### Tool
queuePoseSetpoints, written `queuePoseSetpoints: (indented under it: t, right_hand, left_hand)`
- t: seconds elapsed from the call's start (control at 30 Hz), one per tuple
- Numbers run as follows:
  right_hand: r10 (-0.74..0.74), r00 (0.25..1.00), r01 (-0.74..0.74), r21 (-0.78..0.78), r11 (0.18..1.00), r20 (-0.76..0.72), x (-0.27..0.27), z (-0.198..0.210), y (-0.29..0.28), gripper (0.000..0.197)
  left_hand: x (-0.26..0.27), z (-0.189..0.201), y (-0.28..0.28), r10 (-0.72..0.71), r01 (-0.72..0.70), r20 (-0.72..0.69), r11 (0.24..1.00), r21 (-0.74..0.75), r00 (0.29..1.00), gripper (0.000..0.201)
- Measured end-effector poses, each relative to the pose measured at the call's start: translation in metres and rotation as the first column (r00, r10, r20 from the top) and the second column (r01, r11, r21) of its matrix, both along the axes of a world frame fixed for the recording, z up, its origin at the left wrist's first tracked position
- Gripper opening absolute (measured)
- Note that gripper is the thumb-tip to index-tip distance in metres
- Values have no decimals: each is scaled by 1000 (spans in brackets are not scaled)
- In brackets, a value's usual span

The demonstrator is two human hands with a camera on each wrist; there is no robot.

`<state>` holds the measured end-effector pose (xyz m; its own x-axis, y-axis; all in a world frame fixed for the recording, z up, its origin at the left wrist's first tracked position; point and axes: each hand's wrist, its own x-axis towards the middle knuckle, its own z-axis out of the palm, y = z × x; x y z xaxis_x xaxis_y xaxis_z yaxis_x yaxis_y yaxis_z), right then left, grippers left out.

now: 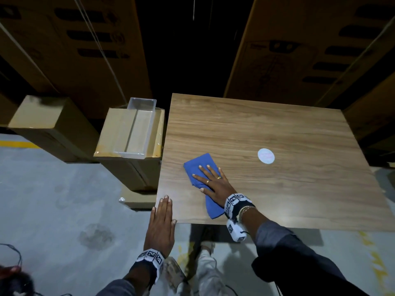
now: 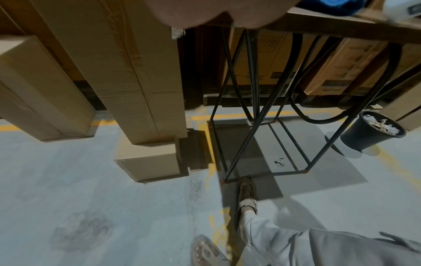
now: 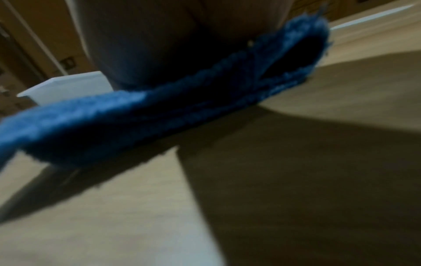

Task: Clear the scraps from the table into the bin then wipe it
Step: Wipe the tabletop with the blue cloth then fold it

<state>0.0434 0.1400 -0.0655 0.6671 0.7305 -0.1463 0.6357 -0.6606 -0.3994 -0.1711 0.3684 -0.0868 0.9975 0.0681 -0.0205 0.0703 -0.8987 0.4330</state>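
Note:
My right hand point(image 1: 210, 180) lies flat with spread straight fingers on a blue cloth point(image 1: 197, 166), pressing it onto the wooden table point(image 1: 277, 129) near the front left. The cloth point(image 3: 159, 115) fills the right wrist view, folded under my palm. My left hand point(image 1: 163, 218) rests flat with straight fingers on the table's front left corner, partly hanging over the edge. In the left wrist view a black bin point(image 2: 371, 133) with crumpled paper scraps stands on the floor beyond the table's metal legs point(image 2: 250, 111). A small scrap point(image 2: 279, 162) lies on the floor under the table.
A round pale sticker point(image 1: 266, 155) sits on the table right of the cloth. A tall cardboard box point(image 1: 130, 150) with a clear plastic tray point(image 1: 139, 127) on top stands close to the table's left edge. Large cartons line the back. My feet point(image 2: 246, 194) are by the table legs.

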Motion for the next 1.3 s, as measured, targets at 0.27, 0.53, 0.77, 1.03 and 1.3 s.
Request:
queuePoseSetpoints:
  t: [0.27,0.53,0.77,1.03,1.3]
  right_hand:
    - [-556,831,552,119,826,6,-13,-15,-104,53]
    - [-912,404,901,143,410,70,-63,-19,-97,56]
    - [-962,273,959,85,271,-7,-85,-10,-6,56]
    - [-801,598,801,49,596,-28,-105,-2,114,74]
    - [-321,946,318,81,945,40,-131,-2,154,67]
  left_hand:
    - [1,-3,0,3,-3,4,999,47,1000,63]
    - [0,-4,0,1,-1,4,999,36,1000,64]
    - [-2,0,6,-25,25,-17,999,-38,1000,62]
    - [-18,12,34,188,-179,23,962,-205,982,58]
    - [-17,25,68,273,-249,62,935,-252,960,58]
